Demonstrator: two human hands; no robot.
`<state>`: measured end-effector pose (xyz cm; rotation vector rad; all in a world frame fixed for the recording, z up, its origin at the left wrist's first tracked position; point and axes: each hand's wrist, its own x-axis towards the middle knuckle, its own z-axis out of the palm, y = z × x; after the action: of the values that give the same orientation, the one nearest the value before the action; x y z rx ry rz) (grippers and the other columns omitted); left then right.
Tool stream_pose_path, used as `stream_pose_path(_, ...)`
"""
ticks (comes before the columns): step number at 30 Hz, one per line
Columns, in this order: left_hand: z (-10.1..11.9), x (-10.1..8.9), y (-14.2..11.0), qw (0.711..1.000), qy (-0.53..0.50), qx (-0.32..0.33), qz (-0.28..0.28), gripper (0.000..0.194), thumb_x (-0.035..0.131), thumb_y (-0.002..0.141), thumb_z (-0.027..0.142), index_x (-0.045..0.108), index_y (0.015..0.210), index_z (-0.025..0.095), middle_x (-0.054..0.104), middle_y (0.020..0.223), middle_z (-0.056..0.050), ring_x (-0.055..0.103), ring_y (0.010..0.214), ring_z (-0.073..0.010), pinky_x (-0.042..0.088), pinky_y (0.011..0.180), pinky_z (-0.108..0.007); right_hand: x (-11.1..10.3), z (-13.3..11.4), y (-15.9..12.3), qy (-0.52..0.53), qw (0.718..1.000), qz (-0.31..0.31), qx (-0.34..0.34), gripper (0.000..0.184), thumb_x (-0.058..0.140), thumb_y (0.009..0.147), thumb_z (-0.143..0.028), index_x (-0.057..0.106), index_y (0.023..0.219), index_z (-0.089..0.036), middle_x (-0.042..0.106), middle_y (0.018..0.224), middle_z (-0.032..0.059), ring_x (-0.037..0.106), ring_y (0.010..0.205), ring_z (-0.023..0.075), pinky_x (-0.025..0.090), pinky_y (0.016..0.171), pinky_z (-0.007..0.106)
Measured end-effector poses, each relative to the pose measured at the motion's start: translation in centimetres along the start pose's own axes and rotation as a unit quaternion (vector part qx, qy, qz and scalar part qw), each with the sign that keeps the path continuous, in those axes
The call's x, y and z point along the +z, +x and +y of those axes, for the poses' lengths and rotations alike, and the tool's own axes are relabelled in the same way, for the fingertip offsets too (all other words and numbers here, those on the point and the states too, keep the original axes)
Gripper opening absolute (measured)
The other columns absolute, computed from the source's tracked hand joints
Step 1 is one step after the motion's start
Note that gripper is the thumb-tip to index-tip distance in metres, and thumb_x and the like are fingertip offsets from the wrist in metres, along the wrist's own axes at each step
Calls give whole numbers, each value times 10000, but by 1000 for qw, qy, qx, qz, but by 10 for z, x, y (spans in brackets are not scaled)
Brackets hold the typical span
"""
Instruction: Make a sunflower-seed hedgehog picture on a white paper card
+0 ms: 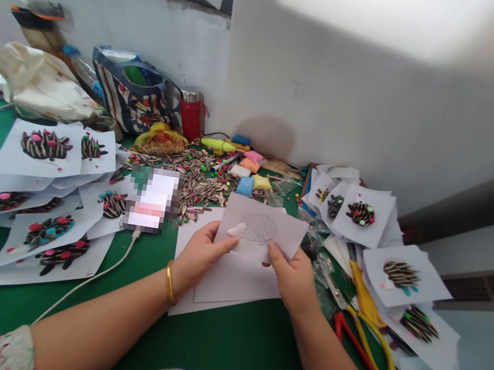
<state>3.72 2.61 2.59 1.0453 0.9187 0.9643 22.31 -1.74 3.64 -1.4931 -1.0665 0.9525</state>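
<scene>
I hold a white sheet of paper [262, 237] with a printed hedgehog outline, tilted up over a stack of blank sheets [232, 276] on the green table [223, 337]. My left hand [198, 255] pinches the sheet's left edge, thumb beside a small white clay lump [237, 229] stuck at the outline's nose. My right hand [291, 276] grips the right side, fingers closed on the paper. A gold bangle sits on my left wrist.
Finished seed hedgehog pictures [46, 234] lie at left and more of them [401, 275] at right. A pile of sunflower seeds [204, 187] and coloured clay blocks [248, 176] sit behind. Yellow and red scissors [368, 335] lie at right. A blurred phone [153, 201] with cable, bags and a red flask [192, 114] stand by the wall.
</scene>
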Motion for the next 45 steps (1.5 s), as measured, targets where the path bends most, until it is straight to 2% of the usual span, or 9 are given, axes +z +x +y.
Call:
stream_pose_path(9, -1, 0, 2, 1000, 6, 8, -2, 328, 731, 765, 403, 648, 993, 182, 708, 997, -54, 661, 868, -189, 513, 741, -277, -1, 2, 1, -2, 1000, 4, 7, 358, 676, 760, -451, 692, 917, -129, 705, 798, 69, 626, 642, 176, 547, 579, 292)
stream_pose_path(12, -3, -1, 3, 999, 1, 54, 4, 426, 758, 738, 361, 546, 1074, 208, 698, 993, -49, 666, 880, -194, 516, 748, -296, -4, 7, 4, 4, 1000, 14, 4, 347, 675, 772, -450, 689, 918, -135, 700, 782, 59, 616, 628, 167, 541, 564, 283)
stream_pose_path(15, -6, -4, 4, 990, 58, 122, 28, 558, 741, 760, 313, 426, 1216, 245, 688, 880, -10, 656, 796, -169, 500, 717, -288, -6, 9, 6, 4, 1000, 22, 0, 345, 676, 774, -449, 688, 923, -137, 699, 777, 56, 609, 619, 162, 532, 550, 276)
stream_pose_path(18, -7, -6, 3, 965, 157, 203, 60, 402, 705, 784, 273, 534, 1146, 241, 665, 867, 1, 595, 736, -129, 474, 722, -270, -7, 8, 6, -4, 1000, 24, 4, 358, 677, 768, -459, 690, 913, -132, 696, 756, 58, 602, 600, 162, 524, 536, 276)
stream_pose_path(20, -6, -6, 2, 948, 205, 229, 79, 263, 688, 788, 256, 616, 1040, 236, 654, 882, 1, 554, 709, -116, 465, 708, -257, -6, 6, 5, -10, 1000, 20, 9, 363, 675, 764, -467, 690, 898, -130, 691, 734, 58, 597, 587, 162, 517, 529, 278)
stream_pose_path(25, -2, -5, 2, 940, 241, 220, 97, 164, 686, 775, 251, 659, 936, 231, 636, 772, 17, 539, 664, -124, 466, 657, -246, -6, 4, 5, -28, 1000, 7, 11, 349, 664, 767, -471, 687, 858, -134, 675, 686, 52, 581, 562, 162, 495, 519, 280)
stream_pose_path(30, 1, -4, 2, 941, 238, 217, 106, 111, 699, 775, 276, 679, 871, 224, 661, 768, 11, 558, 670, -128, 475, 657, -242, -7, 6, 5, -45, 999, 5, 11, 326, 657, 773, -462, 685, 836, -143, 655, 641, 36, 569, 548, 159, 474, 519, 276)
stream_pose_path(42, -3, -6, 3, 941, 234, 226, 96, 88, 716, 781, 278, 745, 847, 228, 736, 830, -24, 648, 761, -168, 520, 714, -284, -7, 5, 5, -41, 999, 6, 9, 337, 656, 770, -466, 680, 833, -136, 653, 645, 37, 568, 549, 159, 471, 521, 278)
stream_pose_path(45, -2, -6, 2, 943, 232, 217, 103, 131, 728, 772, 286, 751, 892, 238, 743, 855, -23, 648, 757, -172, 527, 729, -296, -7, 6, 5, -34, 999, 4, 4, 334, 656, 776, -465, 677, 847, -139, 657, 662, 36, 570, 557, 157, 477, 527, 277)
